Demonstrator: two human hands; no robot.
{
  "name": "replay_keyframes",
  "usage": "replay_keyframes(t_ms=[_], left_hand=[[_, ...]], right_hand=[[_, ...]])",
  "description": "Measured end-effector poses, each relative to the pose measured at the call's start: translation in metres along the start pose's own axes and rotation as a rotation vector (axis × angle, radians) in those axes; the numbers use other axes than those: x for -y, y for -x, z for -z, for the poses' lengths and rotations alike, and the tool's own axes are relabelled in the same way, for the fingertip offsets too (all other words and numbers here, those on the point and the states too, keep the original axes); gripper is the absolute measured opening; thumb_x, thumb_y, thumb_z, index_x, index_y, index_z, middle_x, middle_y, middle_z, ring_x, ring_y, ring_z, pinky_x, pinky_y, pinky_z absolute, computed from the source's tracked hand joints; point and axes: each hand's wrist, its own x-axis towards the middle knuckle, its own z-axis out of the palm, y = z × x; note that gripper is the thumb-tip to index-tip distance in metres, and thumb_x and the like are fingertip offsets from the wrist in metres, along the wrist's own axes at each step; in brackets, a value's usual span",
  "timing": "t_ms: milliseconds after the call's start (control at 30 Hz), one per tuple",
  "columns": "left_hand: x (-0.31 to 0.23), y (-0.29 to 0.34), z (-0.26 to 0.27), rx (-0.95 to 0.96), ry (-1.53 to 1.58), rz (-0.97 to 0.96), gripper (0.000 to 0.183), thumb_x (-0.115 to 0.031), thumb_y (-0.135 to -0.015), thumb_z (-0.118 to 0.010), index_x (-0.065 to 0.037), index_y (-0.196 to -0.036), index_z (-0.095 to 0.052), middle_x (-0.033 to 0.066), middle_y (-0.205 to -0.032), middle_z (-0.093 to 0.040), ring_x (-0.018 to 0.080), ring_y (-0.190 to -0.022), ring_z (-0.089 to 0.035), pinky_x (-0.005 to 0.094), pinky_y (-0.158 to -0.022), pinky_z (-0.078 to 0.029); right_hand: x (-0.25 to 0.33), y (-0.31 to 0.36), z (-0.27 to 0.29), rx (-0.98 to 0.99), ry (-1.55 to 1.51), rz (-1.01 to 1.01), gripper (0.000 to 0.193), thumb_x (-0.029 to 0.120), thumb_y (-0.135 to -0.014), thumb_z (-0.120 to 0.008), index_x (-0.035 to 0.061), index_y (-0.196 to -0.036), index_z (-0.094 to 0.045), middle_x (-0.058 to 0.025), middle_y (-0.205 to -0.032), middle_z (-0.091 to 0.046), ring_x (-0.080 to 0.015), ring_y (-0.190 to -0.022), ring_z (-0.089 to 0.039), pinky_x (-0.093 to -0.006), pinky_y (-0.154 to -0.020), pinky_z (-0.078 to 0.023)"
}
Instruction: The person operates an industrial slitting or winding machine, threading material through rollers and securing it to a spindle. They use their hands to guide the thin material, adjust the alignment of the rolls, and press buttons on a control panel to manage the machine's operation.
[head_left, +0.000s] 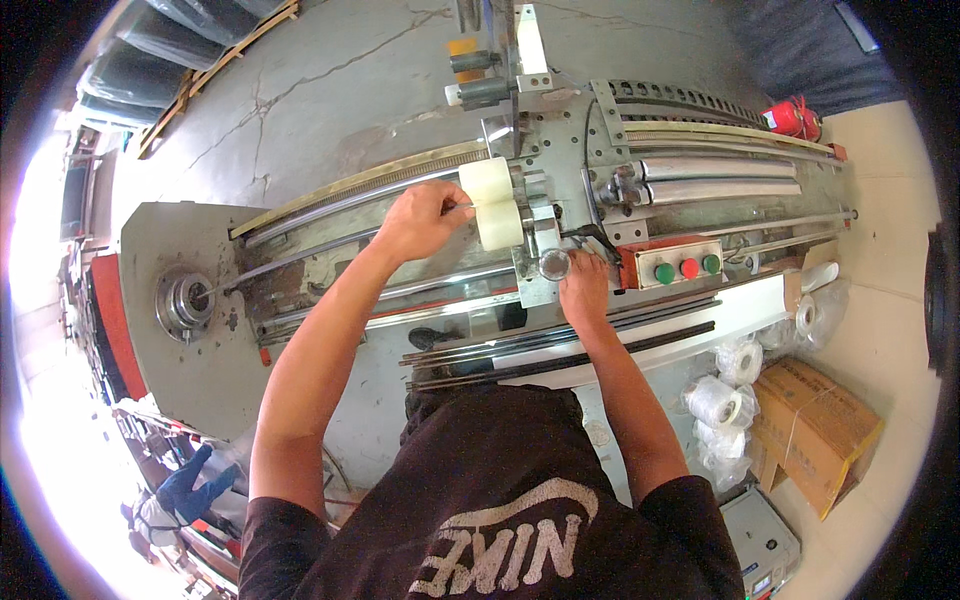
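Note:
My left hand [425, 218] is closed in a pinch at the left side of two pale cream rollers [499, 226]. A thin metal rod [310, 255] runs from the round chuck [186, 304] on the machine's left end toward this hand, passing behind my wrist. The rod appears to lie between my fingertips. My right hand [586, 290] is curled beside a round metal knob [553, 265], just left of a control box [672, 265] with green and red buttons. Its fingertips reach below a black part [592, 238]; what they grip is hidden.
Several dark rods [600, 345] lie along the machine's near side. At right are two silver rollers [720, 182], a red fire extinguisher [793, 119], plastic-wrapped rolls [715, 402] and a cardboard box [815, 420]. Another person [185, 500] is at the lower left, away from the machine.

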Motion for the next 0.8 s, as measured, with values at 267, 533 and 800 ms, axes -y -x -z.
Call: replay_keyframes(t_ms=[267,533,800], left_hand=[[0.006,0.003,-0.009,0.020,-0.025,-0.075,0.025,-0.028,-0.094,-0.072,-0.005,-0.103,-0.073,0.0155,-0.100,-0.072,0.0356,-0.095,-0.069,0.0447,-0.085,-0.053],[0.008,0.019,0.000,-0.043,-0.020,-0.165,0.034,-0.026,-0.094,-0.076,-0.006,-0.121,-0.069,0.0140,-0.106,-0.072,0.0307,-0.101,-0.070,0.0412,-0.086,-0.055],[0.180,0.145,0.116,-0.068,-0.436,0.239,0.051,-0.033,-0.092,-0.078,-0.010,-0.136,-0.065,0.0171,-0.124,-0.072,0.0380,-0.116,-0.068,0.0492,-0.098,-0.054]], right_hand=[[0.074,0.014,0.082,0.594,-0.566,-0.016,0.041,0.004,-0.089,-0.065,0.0006,-0.129,-0.065,-0.0201,-0.129,-0.068,-0.0327,-0.116,-0.067,-0.0458,-0.099,-0.053],[0.227,-0.080,-0.012,0.306,-1.898,-0.592,0.030,0.012,-0.104,-0.065,0.0033,-0.132,-0.061,-0.0095,-0.122,-0.068,-0.0181,-0.114,-0.066,-0.0336,-0.097,-0.053],[0.239,-0.100,-0.007,0.196,-1.837,-0.794,0.023,0.021,-0.106,-0.066,0.0009,-0.117,-0.067,-0.0121,-0.116,-0.073,-0.0182,-0.094,-0.073,-0.0288,-0.082,-0.064]])
